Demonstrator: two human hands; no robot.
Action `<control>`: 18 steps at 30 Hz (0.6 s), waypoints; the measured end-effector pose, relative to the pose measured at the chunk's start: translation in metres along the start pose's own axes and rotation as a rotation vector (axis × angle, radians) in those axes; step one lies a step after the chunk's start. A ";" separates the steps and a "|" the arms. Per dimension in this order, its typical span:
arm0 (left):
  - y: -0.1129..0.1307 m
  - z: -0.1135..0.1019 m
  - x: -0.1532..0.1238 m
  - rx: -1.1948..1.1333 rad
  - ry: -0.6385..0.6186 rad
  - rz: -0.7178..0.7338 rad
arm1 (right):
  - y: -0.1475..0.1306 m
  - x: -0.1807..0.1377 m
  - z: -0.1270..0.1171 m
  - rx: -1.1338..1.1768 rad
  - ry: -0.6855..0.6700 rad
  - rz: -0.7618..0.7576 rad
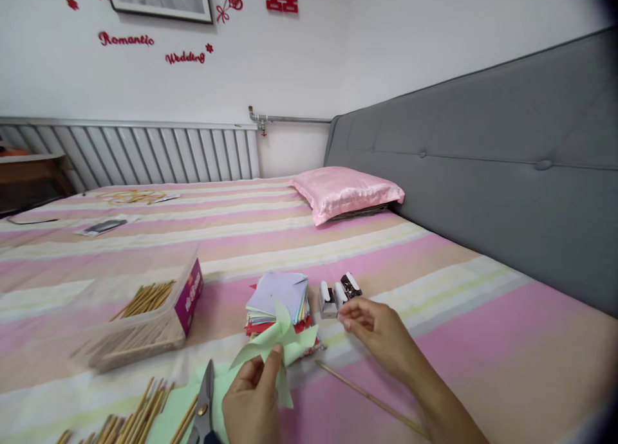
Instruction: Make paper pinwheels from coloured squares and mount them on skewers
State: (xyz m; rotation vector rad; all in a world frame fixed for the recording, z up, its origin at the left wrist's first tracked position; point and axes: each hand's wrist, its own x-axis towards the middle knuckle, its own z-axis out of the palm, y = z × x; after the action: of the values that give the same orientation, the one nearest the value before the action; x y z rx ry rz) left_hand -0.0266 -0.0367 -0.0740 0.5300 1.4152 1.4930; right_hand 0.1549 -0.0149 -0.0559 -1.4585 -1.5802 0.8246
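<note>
L hand (253,390) pinching green pinwheel (264,343), just nearside of paper stack (277,293). R hand (379,334) by small boxes (329,309) right of stack, fingers bent; can't tell if holding anything. Prob pin-picking step; next move likely needs fine pinch w/ L hand steady. Loose stick (369,397) nearside-right of stack, scissors (205,399) nearside-left.

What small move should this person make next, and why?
Probably reach the right hand into the small white boxes for one of the dark pieces: its fingertips are right beside them, though something tiny may already be pinched there. The left hand should keep its pinch, since it seems to hold the folded green paper together.
</note>
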 end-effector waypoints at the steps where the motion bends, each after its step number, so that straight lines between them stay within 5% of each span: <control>1: 0.001 -0.001 0.000 0.002 0.036 0.011 | 0.005 0.001 0.005 -0.031 -0.019 0.000; 8: -0.001 0.002 -0.004 -0.003 0.046 -0.002 | 0.013 -0.003 0.033 -0.233 -0.117 -0.073; 18: -0.005 0.003 -0.006 -0.060 -0.041 -0.015 | 0.013 -0.002 0.037 -0.396 -0.168 -0.052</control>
State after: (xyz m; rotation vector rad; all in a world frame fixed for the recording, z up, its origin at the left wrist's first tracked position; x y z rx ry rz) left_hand -0.0199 -0.0410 -0.0759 0.5092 1.3354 1.4995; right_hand 0.1278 -0.0135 -0.0841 -1.6456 -1.9844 0.6403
